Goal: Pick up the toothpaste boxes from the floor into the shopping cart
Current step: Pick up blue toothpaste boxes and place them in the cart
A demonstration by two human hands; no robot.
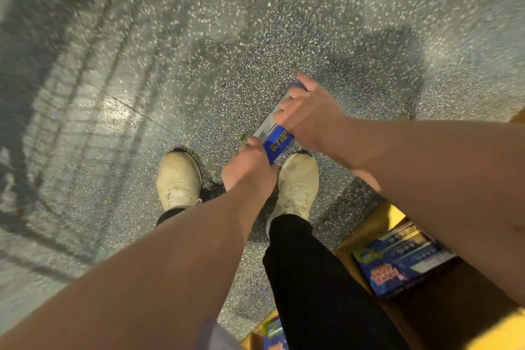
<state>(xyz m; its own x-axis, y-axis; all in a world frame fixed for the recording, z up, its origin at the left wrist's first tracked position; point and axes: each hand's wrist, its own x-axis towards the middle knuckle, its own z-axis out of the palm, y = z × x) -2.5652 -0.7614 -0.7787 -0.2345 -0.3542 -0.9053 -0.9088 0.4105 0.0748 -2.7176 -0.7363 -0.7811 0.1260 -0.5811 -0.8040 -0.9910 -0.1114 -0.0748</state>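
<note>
The long blue-and-silver cardboard toothpaste box [277, 142] carries yellow lettering, too blurred to read. The left hand [250, 163] curls round its near end and the right hand [308, 111] grips its far end, over the speckled grey terrazzo floor [170, 51]

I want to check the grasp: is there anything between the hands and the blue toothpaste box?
Nothing visible. The left hand holds the near end of the toothpaste box and the right hand grips its far end. The cart is not in view.
</note>
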